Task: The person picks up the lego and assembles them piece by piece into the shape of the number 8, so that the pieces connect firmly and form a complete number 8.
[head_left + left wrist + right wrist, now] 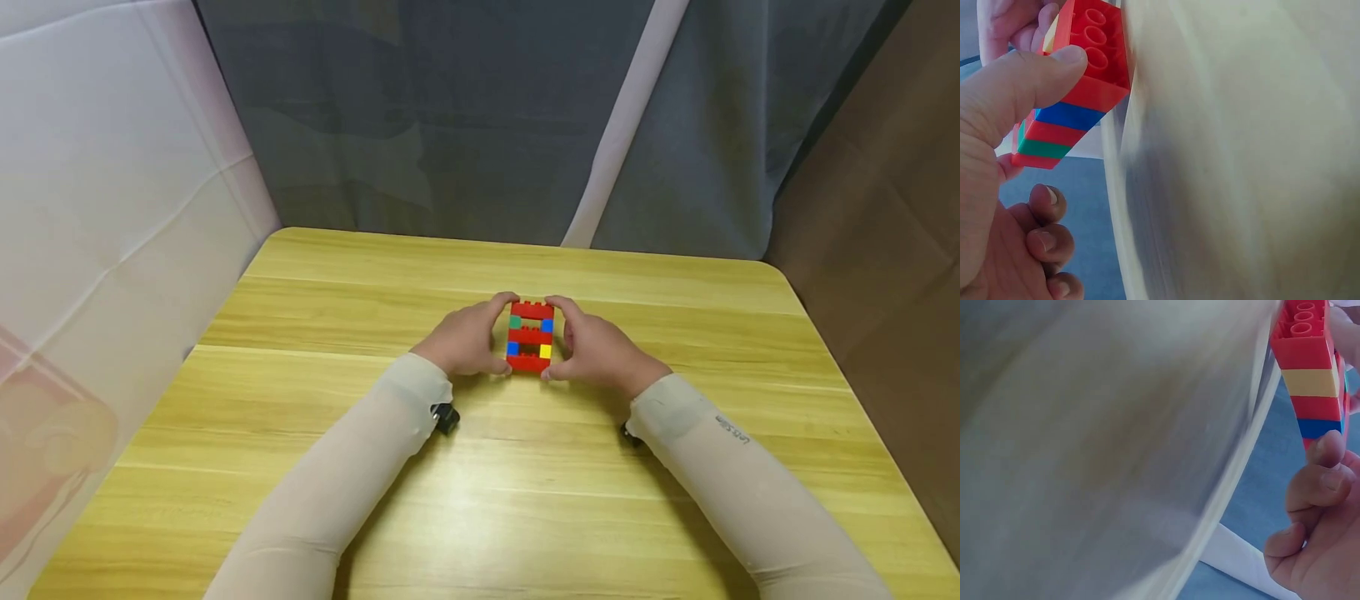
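Observation:
A small brick block (pixel 530 336) sits at the middle of the wooden table (pixel 525 500), held between both hands. It has red layers with green, blue and yellow bricks at its sides and gaps through the middle. My left hand (pixel 495 333) grips its left side, the thumb (pixel 1029 81) pressing on the red end brick of the block (pixel 1079 81). Gripping its right side is my right hand (pixel 562 337). In the right wrist view a fingertip (pixel 1329 447) lies by the blue layer of the block (pixel 1310 369). Whether the block rests on the table is unclear.
Pale sleeves cover both forearms, which lie over the near half of the table. Grey curtains (pixel 450 125) hang behind the far edge, a white sheet (pixel 112 208) hangs at the left, and a brown wall (pixel 885 208) stands at the right.

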